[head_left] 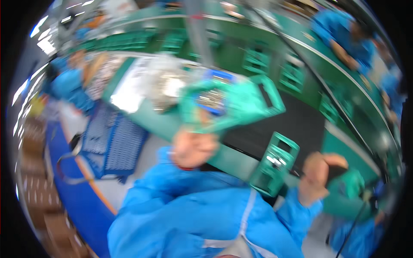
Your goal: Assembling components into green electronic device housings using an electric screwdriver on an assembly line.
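My left hand [195, 148] is closed at the near edge of a large green plastic housing [254, 105], which is smeared by motion. Through the housing's opening I see a blue bin [211, 101] of small metal parts. My right hand [316, 174] is raised at the right, blurred, its fingers pointing right. A dark patch lies under those fingers; whether it is something held is unclear. Between my hands, a second green housing [275, 163] with rectangular openings lies close to my body, overlapping a black mat.
A clear bag of metal parts [165, 88] sits left of the bin. Blue perforated crates [124, 146] stand at my left, cartons [43, 185] beyond. More green housings [256, 60] line the far green conveyor. Co-workers in blue [344, 38] sit across and to the sides.
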`<control>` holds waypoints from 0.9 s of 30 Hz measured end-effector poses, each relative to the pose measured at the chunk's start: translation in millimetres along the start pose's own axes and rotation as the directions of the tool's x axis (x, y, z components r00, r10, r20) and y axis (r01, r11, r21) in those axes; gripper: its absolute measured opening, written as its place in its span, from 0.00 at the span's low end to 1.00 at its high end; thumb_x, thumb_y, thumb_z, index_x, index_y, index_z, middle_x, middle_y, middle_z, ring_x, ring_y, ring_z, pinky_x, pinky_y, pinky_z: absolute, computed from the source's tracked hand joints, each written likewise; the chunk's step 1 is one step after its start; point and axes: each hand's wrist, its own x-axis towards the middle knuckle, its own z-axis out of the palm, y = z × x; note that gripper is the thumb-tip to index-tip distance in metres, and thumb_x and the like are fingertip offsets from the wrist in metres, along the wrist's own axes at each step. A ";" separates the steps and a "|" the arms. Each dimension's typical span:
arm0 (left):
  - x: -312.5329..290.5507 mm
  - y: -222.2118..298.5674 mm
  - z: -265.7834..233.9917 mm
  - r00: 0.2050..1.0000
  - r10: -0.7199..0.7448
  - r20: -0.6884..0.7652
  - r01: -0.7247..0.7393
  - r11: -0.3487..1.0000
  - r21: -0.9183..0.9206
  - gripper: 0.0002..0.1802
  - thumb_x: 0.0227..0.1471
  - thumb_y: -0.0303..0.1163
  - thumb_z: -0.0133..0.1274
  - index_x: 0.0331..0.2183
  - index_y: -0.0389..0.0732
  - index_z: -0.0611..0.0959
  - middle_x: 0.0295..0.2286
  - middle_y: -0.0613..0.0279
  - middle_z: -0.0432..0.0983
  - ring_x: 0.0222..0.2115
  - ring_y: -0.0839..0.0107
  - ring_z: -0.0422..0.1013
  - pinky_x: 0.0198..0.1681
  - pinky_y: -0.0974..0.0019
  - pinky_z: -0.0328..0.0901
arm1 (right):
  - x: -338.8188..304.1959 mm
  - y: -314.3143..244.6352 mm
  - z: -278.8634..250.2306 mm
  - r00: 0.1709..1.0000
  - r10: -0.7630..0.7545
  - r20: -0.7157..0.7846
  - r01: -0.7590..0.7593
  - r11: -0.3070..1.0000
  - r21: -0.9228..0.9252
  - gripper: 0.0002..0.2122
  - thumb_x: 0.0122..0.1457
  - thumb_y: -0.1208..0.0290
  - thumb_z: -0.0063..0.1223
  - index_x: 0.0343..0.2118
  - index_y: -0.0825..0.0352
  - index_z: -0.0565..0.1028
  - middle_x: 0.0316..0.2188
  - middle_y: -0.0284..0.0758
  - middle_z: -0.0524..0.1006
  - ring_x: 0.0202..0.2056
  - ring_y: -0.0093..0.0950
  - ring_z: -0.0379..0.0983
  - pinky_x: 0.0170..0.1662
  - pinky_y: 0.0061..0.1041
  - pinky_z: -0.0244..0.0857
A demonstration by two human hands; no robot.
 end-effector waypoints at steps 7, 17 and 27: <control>36.2 -32.0 11.3 0.997 -0.035 -0.070 0.064 0.882 0.467 0.10 0.67 0.37 0.47 0.31 0.49 0.70 0.18 0.80 0.54 0.15 0.85 0.48 0.20 0.76 0.45 | 27.7 -31.0 20.0 0.983 -0.170 -0.067 0.182 0.935 0.305 0.11 0.63 0.78 0.52 0.25 0.66 0.64 0.13 0.31 0.61 0.12 0.22 0.51 0.16 0.23 0.47; 23.0 -21.8 24.3 0.865 -0.430 0.257 -0.476 -0.545 0.691 0.09 0.51 0.34 0.55 0.26 0.39 0.78 0.24 0.54 0.78 0.28 0.54 0.77 0.28 0.54 0.70 | 35.4 -32.2 38.1 0.988 -0.152 0.026 0.140 0.958 0.249 0.09 0.62 0.75 0.56 0.29 0.71 0.68 0.15 0.34 0.64 0.13 0.23 0.54 0.17 0.24 0.51; 10.3 -45.9 7.0 0.813 -0.527 0.248 -0.571 -0.637 0.518 0.06 0.43 0.30 0.56 0.21 0.39 0.80 0.20 0.53 0.77 0.24 0.53 0.77 0.26 0.53 0.70 | 27.9 -41.5 32.7 0.984 -0.013 0.177 -0.047 0.942 0.332 0.09 0.61 0.83 0.53 0.43 0.74 0.67 0.19 0.40 0.69 0.17 0.27 0.60 0.21 0.26 0.57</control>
